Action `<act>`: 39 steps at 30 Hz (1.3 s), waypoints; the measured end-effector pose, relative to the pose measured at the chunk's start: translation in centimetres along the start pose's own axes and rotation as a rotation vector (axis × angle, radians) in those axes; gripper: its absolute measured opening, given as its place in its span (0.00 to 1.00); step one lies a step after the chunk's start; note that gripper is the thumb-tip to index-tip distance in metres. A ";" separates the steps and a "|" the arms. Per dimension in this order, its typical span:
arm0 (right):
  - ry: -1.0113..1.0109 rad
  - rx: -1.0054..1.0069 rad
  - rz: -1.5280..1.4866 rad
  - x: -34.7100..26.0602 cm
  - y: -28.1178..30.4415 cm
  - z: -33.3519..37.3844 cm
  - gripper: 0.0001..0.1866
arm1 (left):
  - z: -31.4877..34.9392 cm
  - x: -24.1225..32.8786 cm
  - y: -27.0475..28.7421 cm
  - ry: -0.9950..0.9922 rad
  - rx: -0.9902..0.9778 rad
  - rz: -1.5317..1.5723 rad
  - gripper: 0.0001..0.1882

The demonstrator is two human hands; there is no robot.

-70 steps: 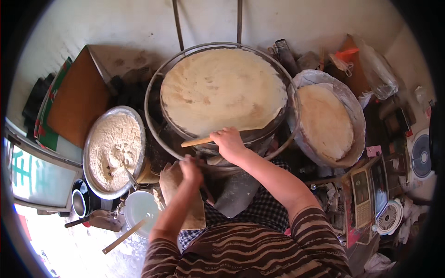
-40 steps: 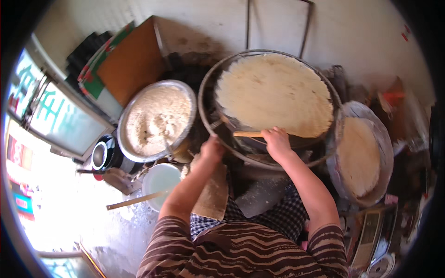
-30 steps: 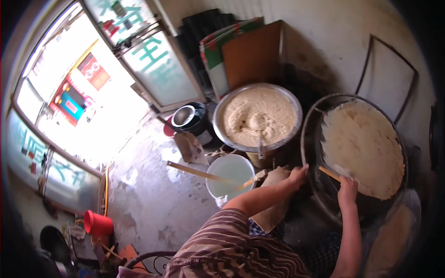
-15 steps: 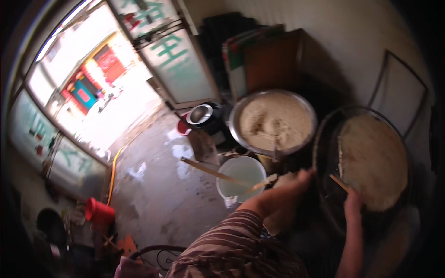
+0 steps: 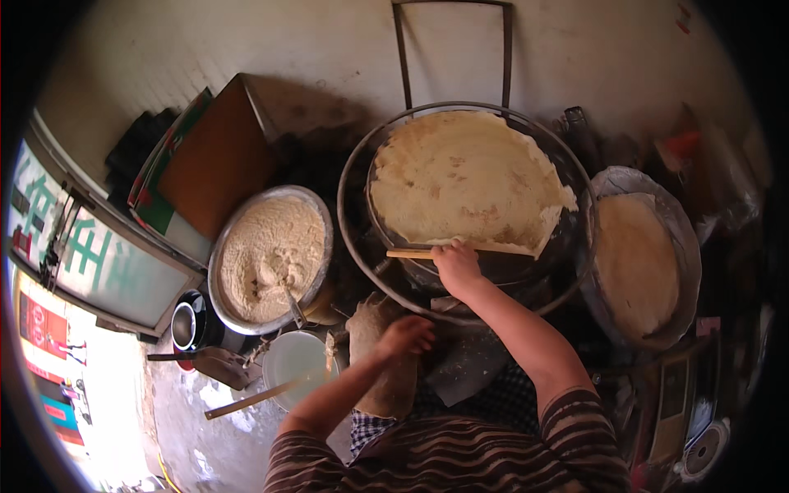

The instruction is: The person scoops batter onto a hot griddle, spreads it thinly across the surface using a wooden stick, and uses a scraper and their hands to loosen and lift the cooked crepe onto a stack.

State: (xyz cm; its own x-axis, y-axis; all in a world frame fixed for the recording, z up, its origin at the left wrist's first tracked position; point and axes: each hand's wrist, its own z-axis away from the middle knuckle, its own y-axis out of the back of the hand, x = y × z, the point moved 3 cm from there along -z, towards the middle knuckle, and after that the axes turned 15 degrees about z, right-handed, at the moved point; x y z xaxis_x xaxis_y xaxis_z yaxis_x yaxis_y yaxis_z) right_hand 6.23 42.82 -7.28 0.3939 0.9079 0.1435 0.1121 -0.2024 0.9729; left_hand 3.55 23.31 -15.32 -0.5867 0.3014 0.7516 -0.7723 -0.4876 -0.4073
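A large, thin, pale-brown pancake point(image 5: 468, 181) covers most of a round dark griddle point(image 5: 501, 269) with a raised metal rim. Its right edge is ragged, and a corner droops at the near right. My right hand point(image 5: 457, 261) is closed around a flat wooden stick point(image 5: 409, 254) at the pancake's near edge; the stick's light end sticks out to the left. My left hand point(image 5: 409, 335) hovers below the griddle's rim, beside a tan cloth-like bundle point(image 5: 376, 361). Its fingers are loosely bent and slightly apart, with nothing visible in them.
On the left, a wide metal basin point(image 5: 215, 271) holds thick beige batter with a utensil in it. Nearer stands a white bucket point(image 5: 275, 374) of cloudy water, a long wooden stick point(image 5: 255, 400) across it. A lined basket point(image 5: 689, 271) at the right holds round flat pancakes point(image 5: 637, 263).
My view has swung right, bringing the griddle to the middle and the lined basket into sight. My right hand still holds the stick, now lying crosswise at the pancake's near edge.
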 end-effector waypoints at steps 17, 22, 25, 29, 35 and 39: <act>0.091 0.305 0.036 1.9 1.4 3.6 0.13 | -0.3 8.7 8.6 -0.918 0.625 -1.058 0.17; -0.015 0.221 -0.112 7.9 6.0 6.9 0.10 | 1.1 9.7 9.4 -0.927 0.649 -1.057 0.18; -0.088 0.344 -0.120 9.2 8.7 11.0 0.11 | 1.0 10.4 10.1 -0.920 0.683 -1.130 0.19; 0.047 0.418 -0.059 4.2 8.3 11.5 0.15 | -0.5 11.3 10.9 -0.943 0.712 -1.143 0.21; 0.032 0.275 -0.041 -0.7 3.9 5.1 0.14 | -2.3 13.5 8.9 -0.952 0.669 -1.188 0.24; 0.010 0.238 0.020 -2.3 2.5 0.2 0.08 | -2.2 12.3 9.7 -0.911 0.442 -1.441 0.27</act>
State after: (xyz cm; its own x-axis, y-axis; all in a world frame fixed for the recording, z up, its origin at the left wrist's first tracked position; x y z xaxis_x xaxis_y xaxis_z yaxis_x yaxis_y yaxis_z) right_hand 5.76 40.12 -5.20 0.3895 0.9061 0.1651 0.3169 -0.3002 0.8997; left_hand -11.68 24.06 -11.18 0.8711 0.2165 0.4409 -0.2974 -0.4818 0.8243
